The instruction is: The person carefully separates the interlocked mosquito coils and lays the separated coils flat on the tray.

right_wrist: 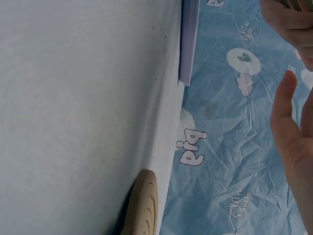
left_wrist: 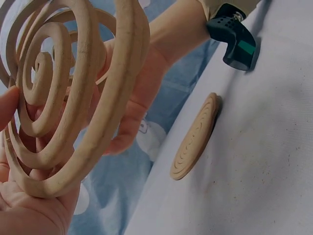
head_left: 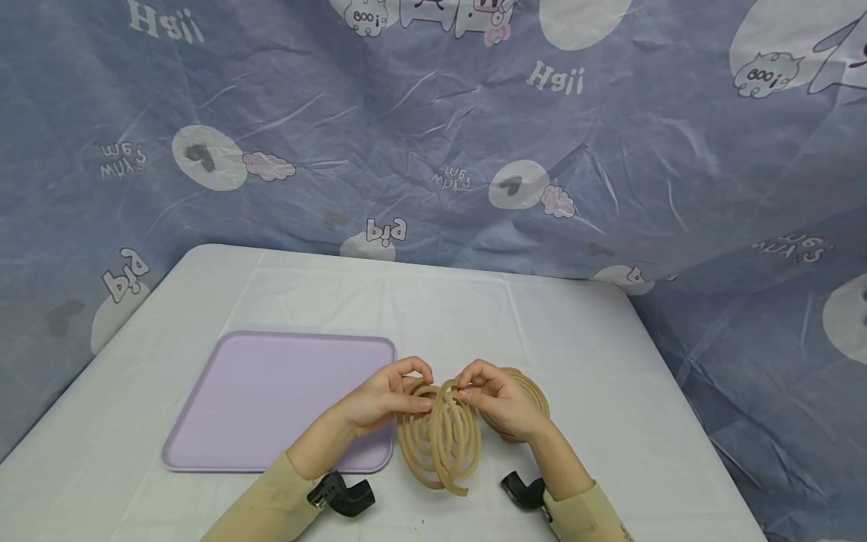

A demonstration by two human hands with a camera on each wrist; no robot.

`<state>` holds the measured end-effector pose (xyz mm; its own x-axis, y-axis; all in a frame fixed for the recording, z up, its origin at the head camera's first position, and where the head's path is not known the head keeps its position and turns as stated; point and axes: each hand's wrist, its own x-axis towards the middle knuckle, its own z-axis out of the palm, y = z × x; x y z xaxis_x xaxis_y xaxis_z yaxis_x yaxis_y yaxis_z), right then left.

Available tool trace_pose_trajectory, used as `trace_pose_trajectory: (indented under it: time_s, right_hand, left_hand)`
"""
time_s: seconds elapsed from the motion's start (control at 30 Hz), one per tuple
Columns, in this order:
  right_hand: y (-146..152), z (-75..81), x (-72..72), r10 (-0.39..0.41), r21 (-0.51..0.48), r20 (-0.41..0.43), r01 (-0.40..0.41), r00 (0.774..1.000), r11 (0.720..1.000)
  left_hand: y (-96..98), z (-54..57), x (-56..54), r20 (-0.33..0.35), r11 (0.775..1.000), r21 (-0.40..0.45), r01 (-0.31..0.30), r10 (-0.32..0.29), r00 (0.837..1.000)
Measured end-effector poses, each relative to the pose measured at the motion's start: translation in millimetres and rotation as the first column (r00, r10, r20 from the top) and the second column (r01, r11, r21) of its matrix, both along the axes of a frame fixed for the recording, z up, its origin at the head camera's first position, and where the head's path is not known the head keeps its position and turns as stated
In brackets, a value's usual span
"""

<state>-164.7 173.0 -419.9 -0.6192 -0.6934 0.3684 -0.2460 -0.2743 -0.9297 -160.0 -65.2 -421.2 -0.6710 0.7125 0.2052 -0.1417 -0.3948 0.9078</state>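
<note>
A tan, loosened incense coil (head_left: 439, 440) hangs between both hands, its rings spread apart and overlapping, one end dangling at the bottom. My left hand (head_left: 389, 395) grips its upper left part between thumb and fingers. At the upper right, my right hand (head_left: 504, 403) pinches a strand with thumb and fingertips. Up close in the left wrist view, the spiral (left_wrist: 110, 117) covers part of both hands. A second tan incense coil (head_left: 539, 393), wound flat, lies on the table partly behind the right hand; it also appears in the left wrist view (left_wrist: 195, 139).
A lilac tray (head_left: 284, 399) lies at the left on the white-covered table (head_left: 576, 331). Its right edge is close to the held coil. A blue patterned cloth (head_left: 406, 135) hangs behind the table. Black wrist mounts (head_left: 345, 497) stick out from both sleeves.
</note>
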Motion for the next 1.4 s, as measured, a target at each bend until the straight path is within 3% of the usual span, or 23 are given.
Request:
trace_pose_trajectory:
  time_s: [0.33, 0.67, 0.83, 1.13, 1.4]
  right_hand:
    - [3.1, 1.6, -0.7, -0.006, -0.003, 0.011, 0.006, 1.0, 1.0]
    - [-0.4, 2.5, 1.1, 0.058, -0.025, 0.034, -0.057, 0.998, 0.998]
    - [1.0, 2.9, 1.9, 0.031, -0.045, 0.058, -0.029, 0.998, 0.999]
    - [2.7, 5.1, 2.9, 0.008, -0.056, 0.141, 0.0, 0.99, 0.998]
    - [1.4, 7.2, 3.7, 0.052, -0.067, 0.137, -0.044, 0.989, 0.997]
  left_hand:
    - [0.3, -2.2, -0.3, -0.024, 0.999, 0.023, -0.03, 0.03, 0.999]
    - [2.4, -3.8, -0.7, -0.023, 0.997, 0.001, -0.081, 0.081, 0.996]
    - [1.7, -4.0, -0.7, -0.007, 0.995, 0.002, -0.105, 0.105, 0.994]
    - [0.9, -4.1, -1.5, -0.005, 0.995, 0.018, -0.1, 0.1, 0.995]
    - [1.0, -3.5, -0.8, -0.019, 0.997, 0.027, -0.071, 0.071, 0.997]
